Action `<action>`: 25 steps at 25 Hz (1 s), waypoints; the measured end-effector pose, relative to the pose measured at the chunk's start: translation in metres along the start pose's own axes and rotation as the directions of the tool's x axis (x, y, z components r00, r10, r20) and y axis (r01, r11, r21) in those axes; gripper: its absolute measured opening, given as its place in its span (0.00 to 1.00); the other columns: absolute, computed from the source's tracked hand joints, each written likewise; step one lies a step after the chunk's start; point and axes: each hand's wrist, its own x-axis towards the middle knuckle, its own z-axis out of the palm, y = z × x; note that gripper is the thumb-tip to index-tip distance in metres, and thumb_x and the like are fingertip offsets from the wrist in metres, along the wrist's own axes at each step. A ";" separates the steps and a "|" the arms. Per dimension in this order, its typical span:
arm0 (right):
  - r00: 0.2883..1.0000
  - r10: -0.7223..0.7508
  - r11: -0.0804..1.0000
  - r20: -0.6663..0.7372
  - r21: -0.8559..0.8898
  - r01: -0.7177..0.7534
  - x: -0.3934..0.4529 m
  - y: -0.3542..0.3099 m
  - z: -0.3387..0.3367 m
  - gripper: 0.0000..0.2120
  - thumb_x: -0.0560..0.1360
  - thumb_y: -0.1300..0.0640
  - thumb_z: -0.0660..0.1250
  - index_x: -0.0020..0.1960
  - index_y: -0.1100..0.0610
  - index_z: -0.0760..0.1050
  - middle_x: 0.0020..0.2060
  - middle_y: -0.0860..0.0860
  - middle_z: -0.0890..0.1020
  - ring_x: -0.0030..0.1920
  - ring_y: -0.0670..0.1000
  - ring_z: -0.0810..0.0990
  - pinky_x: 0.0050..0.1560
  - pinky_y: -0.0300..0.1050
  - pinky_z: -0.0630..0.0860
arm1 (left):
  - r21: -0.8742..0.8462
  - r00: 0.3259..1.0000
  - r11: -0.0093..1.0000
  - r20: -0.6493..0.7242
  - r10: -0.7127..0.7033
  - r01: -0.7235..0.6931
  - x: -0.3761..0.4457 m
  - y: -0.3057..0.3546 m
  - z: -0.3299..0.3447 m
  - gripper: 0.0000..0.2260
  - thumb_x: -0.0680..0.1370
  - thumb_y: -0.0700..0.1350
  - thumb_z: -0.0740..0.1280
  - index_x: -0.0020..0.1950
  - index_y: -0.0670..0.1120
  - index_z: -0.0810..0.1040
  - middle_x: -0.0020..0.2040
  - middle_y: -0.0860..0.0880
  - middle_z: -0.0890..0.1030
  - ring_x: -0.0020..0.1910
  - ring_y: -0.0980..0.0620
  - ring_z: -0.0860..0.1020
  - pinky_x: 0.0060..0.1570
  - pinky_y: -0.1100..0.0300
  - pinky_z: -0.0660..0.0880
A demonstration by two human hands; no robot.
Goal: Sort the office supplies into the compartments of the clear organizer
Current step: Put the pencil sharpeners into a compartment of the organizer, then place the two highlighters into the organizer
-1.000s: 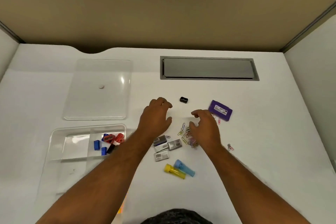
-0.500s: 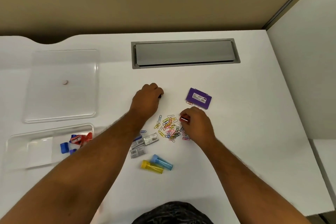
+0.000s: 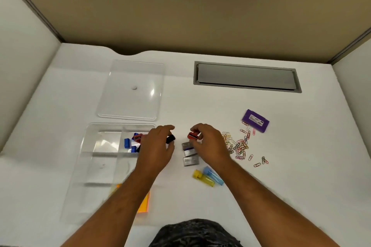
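Note:
My left hand [image 3: 158, 148] pinches a small black sharpener [image 3: 170, 139] just right of the clear organizer [image 3: 88, 132]. My right hand [image 3: 208, 142] pinches a small red sharpener [image 3: 193, 135] above the grey staple boxes [image 3: 189, 155]. The organizer's far right compartment holds several blue, red and black sharpeners [image 3: 132, 142]. Orange sticky notes [image 3: 144, 203] lie in its near compartment, partly hidden by my left forearm. Coloured paper clips [image 3: 239, 145] are scattered to the right of my right hand. A purple box [image 3: 255, 120] lies beyond them. Yellow and blue tubes [image 3: 208, 176] lie near my right wrist.
The organizer's clear lid [image 3: 130, 90] lies flat behind it. A grey cable hatch [image 3: 247, 77] is set into the white desk at the back. Partition walls close the desk on the left, back and right.
Both hands have pulled back toward the organizer, the left holding the black sharpener it reached for, the right holding a red sharpener taken from the clip pile. The camera view has shifted.

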 end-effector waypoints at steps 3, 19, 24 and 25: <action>0.987 -0.145 0.989 0.062 -0.028 0.147 -0.004 -0.041 0.033 0.03 0.76 0.55 0.73 0.50 0.51 0.82 0.45 0.45 0.83 0.43 0.44 0.77 0.46 0.37 0.72 | 0.124 0.991 0.986 -0.093 -0.097 0.108 -0.023 -0.039 -0.033 0.18 0.75 0.48 0.72 0.64 0.57 0.77 0.51 0.57 0.84 0.52 0.52 0.80 0.55 0.51 0.72; 0.994 0.102 0.989 -0.032 -0.106 -0.105 -0.071 -0.028 0.049 0.12 0.75 0.54 0.74 0.58 0.47 0.81 0.51 0.39 0.79 0.47 0.42 0.78 0.47 0.37 0.73 | 0.185 0.983 0.968 0.098 0.156 -0.172 -0.063 -0.041 -0.036 0.19 0.75 0.53 0.70 0.66 0.56 0.75 0.61 0.56 0.78 0.62 0.51 0.75 0.61 0.47 0.67; 0.962 0.274 0.947 -0.019 -0.170 -0.273 -0.110 0.027 0.013 0.15 0.76 0.44 0.74 0.59 0.48 0.81 0.51 0.42 0.80 0.52 0.47 0.80 0.52 0.43 0.78 | 0.141 0.890 0.924 0.354 0.288 -0.356 -0.073 0.004 0.007 0.18 0.78 0.49 0.66 0.69 0.56 0.72 0.67 0.55 0.74 0.66 0.49 0.71 0.61 0.51 0.66; 0.957 0.291 0.938 0.005 -0.198 -0.284 -0.112 0.034 0.009 0.17 0.75 0.43 0.75 0.61 0.48 0.81 0.53 0.43 0.81 0.53 0.47 0.81 0.54 0.44 0.80 | 0.143 0.879 0.918 0.375 0.295 -0.369 -0.074 0.011 0.016 0.18 0.78 0.48 0.66 0.68 0.55 0.73 0.67 0.55 0.74 0.66 0.49 0.71 0.61 0.51 0.66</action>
